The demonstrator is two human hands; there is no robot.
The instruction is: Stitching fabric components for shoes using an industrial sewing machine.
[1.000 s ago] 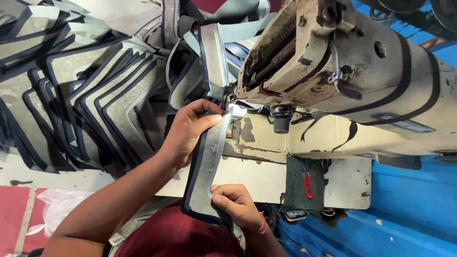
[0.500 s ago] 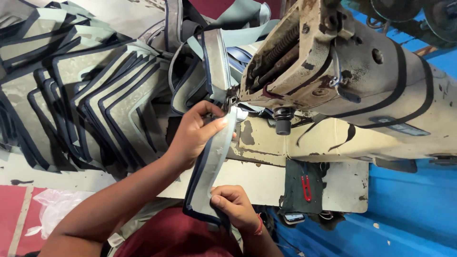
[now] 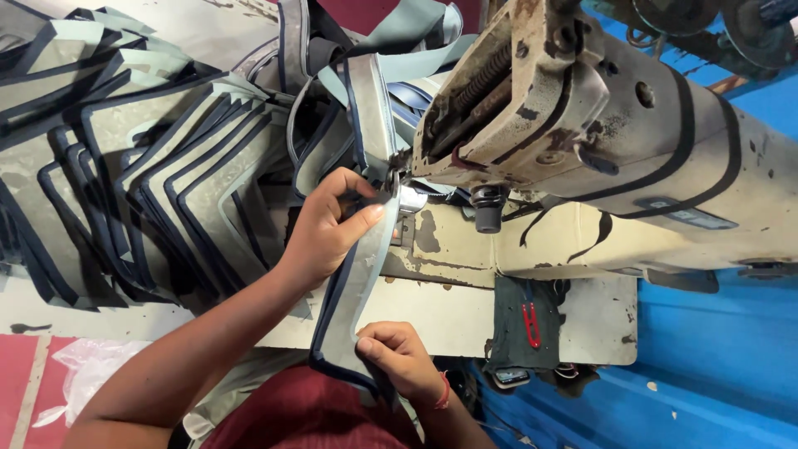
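A long grey fabric strip [image 3: 359,278] edged with dark blue binding runs from my lap up under the needle of a worn cream sewing machine [image 3: 582,125]. My left hand [image 3: 328,224] pinches the strip just before the presser foot [image 3: 397,187], thumb on top. My right hand [image 3: 403,359] grips the strip's near end at the table edge. Past the needle, the sewn part of the strip [image 3: 370,100] rises away from me.
A fanned pile of grey panels with blue piping [image 3: 141,175] covers the table's left half. Red thread snips [image 3: 529,323] lie on a dark cloth at the right front. A blue surface [image 3: 715,357] lies to the right, a plastic bag [image 3: 83,374] lower left.
My left hand has slid slightly toward the needle along the strip. My right hand keeps its hold on the near end.
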